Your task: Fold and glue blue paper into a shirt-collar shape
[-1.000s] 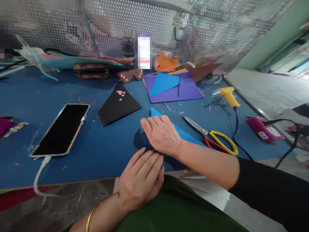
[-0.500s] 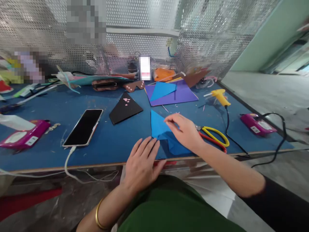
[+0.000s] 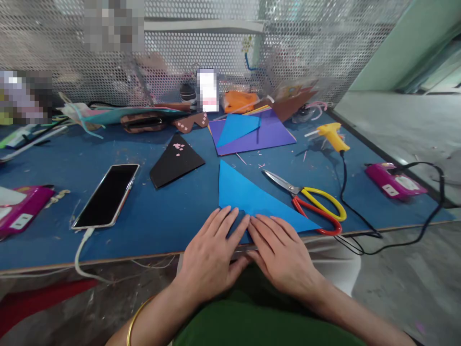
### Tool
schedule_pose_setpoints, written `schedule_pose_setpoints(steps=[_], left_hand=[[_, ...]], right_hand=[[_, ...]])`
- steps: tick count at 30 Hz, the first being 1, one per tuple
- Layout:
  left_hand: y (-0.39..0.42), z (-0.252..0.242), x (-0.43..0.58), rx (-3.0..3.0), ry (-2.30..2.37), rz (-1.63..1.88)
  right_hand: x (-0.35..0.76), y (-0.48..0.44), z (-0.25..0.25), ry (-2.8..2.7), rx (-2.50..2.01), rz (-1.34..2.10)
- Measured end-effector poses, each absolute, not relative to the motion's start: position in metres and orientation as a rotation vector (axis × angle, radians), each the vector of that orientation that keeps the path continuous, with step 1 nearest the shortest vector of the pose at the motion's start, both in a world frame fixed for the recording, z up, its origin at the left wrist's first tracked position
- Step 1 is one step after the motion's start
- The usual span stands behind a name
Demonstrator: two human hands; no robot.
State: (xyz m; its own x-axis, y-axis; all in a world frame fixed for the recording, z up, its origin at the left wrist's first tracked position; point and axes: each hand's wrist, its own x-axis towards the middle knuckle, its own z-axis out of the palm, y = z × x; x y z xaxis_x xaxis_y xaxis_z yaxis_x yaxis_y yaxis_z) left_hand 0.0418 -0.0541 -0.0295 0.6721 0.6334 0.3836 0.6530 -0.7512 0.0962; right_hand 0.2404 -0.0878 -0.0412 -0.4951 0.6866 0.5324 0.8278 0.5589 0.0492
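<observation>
A blue-topped table (image 3: 180, 206) is carrying everything, and a roughly triangular blue sheet (image 3: 252, 192) is lying flat at its near edge, in front of the person. The left hand (image 3: 211, 254) and right hand (image 3: 288, 254) are resting side by side along the sheet's near edge, flat with fingers extended, nearly meeting, and are not visibly gripping anything. The sheet seems to be already shaped, its outline tapering to the right; nothing is sitting on its visible face, and how much work is remaining cannot be told. Behind it, a purple sheet (image 3: 275, 134) is lying under a smaller blue piece (image 3: 236, 127). To the left, a black folded-looking piece (image 3: 175, 168) is lying apart, and a phone (image 3: 108, 194) is charging on a white cable. Scissors (image 3: 294, 190) are crowding the sheet's right end, their red handle meeting its tip, so they are the nearest obstacle. Farther right, a yellow glue gun (image 3: 334, 136) is lying well apart. A brown mask-shaped piece (image 3: 189, 122) is bearing small pink squares, and similar pink squares (image 3: 179, 146) are lying on the black piece.
</observation>
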Motion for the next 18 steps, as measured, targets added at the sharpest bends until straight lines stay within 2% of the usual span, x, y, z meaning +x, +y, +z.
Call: schedule_pose_setpoints(steps=[18], left_hand=[[-0.049, -0.014, 0.046, -2.881, -1.135, -0.438]], right_hand=[[0.239, -0.094, -0.054, -2.275, -1.262, -0.352]])
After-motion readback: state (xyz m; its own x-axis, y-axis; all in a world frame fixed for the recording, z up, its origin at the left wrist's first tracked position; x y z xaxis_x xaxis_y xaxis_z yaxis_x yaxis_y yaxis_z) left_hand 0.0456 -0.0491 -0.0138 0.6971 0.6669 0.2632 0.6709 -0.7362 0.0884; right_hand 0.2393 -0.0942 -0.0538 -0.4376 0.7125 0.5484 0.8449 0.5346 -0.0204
